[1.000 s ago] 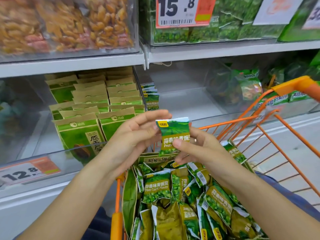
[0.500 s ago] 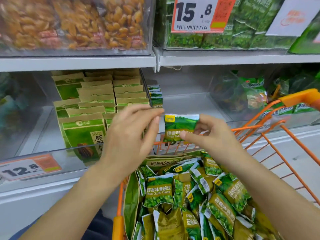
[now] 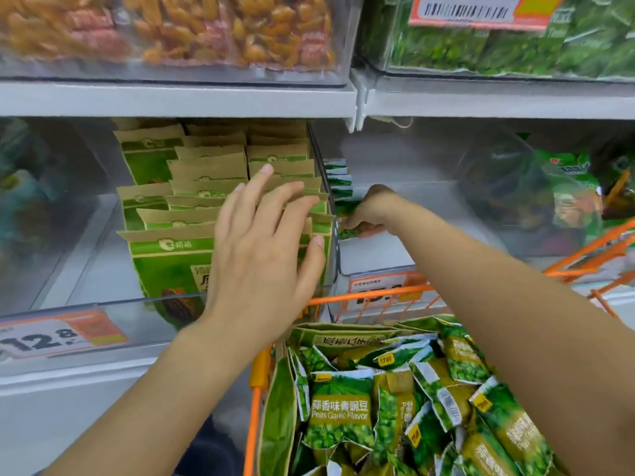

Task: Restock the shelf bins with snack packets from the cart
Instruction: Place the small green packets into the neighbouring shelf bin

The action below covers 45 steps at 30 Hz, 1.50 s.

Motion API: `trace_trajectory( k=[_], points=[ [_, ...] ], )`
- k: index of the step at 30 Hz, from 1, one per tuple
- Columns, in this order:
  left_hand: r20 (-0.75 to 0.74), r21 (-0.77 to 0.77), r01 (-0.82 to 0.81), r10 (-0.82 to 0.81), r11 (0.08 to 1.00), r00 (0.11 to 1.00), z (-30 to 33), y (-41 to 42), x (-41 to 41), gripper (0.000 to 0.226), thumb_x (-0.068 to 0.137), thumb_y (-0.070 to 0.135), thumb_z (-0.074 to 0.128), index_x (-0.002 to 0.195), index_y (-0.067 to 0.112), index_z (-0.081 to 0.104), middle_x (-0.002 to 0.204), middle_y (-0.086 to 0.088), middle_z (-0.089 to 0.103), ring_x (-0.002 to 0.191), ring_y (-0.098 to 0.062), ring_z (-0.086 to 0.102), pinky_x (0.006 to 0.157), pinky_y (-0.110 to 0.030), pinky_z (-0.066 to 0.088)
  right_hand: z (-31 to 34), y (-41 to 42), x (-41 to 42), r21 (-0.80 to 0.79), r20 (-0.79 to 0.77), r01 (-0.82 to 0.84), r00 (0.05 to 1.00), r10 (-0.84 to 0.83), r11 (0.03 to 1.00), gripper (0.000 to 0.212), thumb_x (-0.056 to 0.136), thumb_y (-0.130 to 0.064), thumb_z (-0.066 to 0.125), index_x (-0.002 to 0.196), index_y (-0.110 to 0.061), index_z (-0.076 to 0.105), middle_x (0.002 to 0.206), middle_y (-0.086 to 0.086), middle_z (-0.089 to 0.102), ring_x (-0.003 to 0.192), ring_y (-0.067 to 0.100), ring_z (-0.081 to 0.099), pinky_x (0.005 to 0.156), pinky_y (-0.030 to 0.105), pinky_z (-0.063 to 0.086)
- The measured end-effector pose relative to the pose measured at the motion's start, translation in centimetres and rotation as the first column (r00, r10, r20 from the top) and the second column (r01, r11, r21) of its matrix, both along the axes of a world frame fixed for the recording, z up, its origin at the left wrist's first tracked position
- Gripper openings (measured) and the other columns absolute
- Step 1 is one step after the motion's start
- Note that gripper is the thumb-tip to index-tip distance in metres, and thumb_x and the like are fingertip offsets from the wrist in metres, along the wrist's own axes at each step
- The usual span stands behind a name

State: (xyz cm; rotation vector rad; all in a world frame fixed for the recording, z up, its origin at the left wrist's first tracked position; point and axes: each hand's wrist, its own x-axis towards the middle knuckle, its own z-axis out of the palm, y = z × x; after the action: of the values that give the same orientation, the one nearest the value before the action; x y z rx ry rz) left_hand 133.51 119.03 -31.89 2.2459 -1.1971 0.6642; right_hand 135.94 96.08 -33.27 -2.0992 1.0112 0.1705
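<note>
we have the right hand (image 3: pixel 372 211) reached into the clear shelf bin (image 3: pixel 385 259), fingers curled round a green pea packet (image 3: pixel 347 231) at the near end of the row of matching packets (image 3: pixel 338 182) along the bin's left wall. left hand (image 3: pixel 264 249) is spread, fingers straight, holding nothing, in front of the tan-topped green bags (image 3: pixel 178 214) in the neighbouring bin. orange cart (image 3: pixel 256 407) sits below, piled with more garlic pea packets (image 3: pixel 340 413). price tag (image 3: pixel 385 292) on the bin front is blurred.
</note>
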Motion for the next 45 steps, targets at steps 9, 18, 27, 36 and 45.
trace_trajectory(
  k=[9, 18, 27, 36, 45],
  points=[
    [0.002, 0.028, 0.014, -0.014, 1.000, 1.000, 0.2, 0.1, 0.2, 0.034, 0.092, 0.029, 0.049, 0.120, 0.012, 0.062, 0.129, -0.006, 0.058, 0.139, -0.029, 0.033, 0.115, -0.040, 0.017, -2.1, -1.1, 1.3, 0.027, 0.062, 0.071, 0.995, -0.073, 0.997, 0.036, 0.076, -0.012, 0.080, 0.103, -0.002, 0.060, 0.099, 0.014, 0.068, 0.091, 0.027, 0.069, 0.084, 0.037, 0.057],
    [-0.007, 0.041, 0.020, -0.020, 0.999, 1.000, 0.3, 0.2, 0.1, 0.034, 0.093, 0.030, 0.048, 0.119, 0.013, 0.062, 0.129, -0.005, 0.058, 0.139, -0.029, 0.034, 0.116, -0.038, 0.015, -2.3, -0.8, 1.5, -0.335, -0.008, -0.095, 0.995, 0.098, 0.938, 0.036, 0.077, -0.038, 0.076, 0.093, -0.012, 0.056, 0.101, 0.010, 0.070, 0.095, 0.025, 0.067, 0.083, 0.029, 0.053],
    [0.002, 0.062, 0.030, -0.030, 0.998, 1.000, 0.3, 0.6, 0.1, 0.039, 0.093, 0.030, 0.049, 0.124, 0.010, 0.059, 0.130, -0.009, 0.057, 0.138, -0.032, 0.035, 0.118, -0.041, 0.010, 1.6, 0.6, -1.4, -0.381, -0.066, -0.174, 0.985, 0.161, 0.908, 0.095, 0.080, -0.051, 0.071, 0.147, -0.005, 0.022, 0.140, 0.014, 0.047, 0.126, 0.030, 0.048, 0.092, 0.032, 0.042],
    [-0.251, 0.100, 0.484, -0.448, 0.870, 0.858, 1.3, 0.1, -5.3, 0.032, 0.094, 0.033, 0.043, 0.113, 0.019, 0.065, 0.106, 0.004, 0.068, 0.099, -0.018, 0.062, 0.087, -0.033, 0.049, 8.4, 6.2, -18.4, -0.223, 0.191, -0.252, 0.936, 0.296, 0.942, 0.020, 0.081, -0.040, 0.070, 0.096, -0.027, 0.066, 0.079, -0.002, 0.072, 0.073, 0.010, 0.067, 0.067, 0.024, 0.049],
    [-0.514, 0.540, 0.556, -0.276, 0.632, 0.812, -2.6, -0.4, -7.1, 0.030, 0.089, 0.055, 0.055, 0.103, 0.029, 0.061, 0.089, 0.016, 0.056, 0.080, -0.007, 0.052, 0.068, -0.028, 0.045, 2.0, 5.9, -22.5, -0.235, -0.062, -0.350, 0.937, 0.345, 0.907, 0.033, 0.084, -0.047, 0.067, 0.113, -0.032, 0.061, 0.091, -0.014, 0.068, 0.079, -0.002, 0.061, 0.070, 0.019, 0.047]
  ],
)
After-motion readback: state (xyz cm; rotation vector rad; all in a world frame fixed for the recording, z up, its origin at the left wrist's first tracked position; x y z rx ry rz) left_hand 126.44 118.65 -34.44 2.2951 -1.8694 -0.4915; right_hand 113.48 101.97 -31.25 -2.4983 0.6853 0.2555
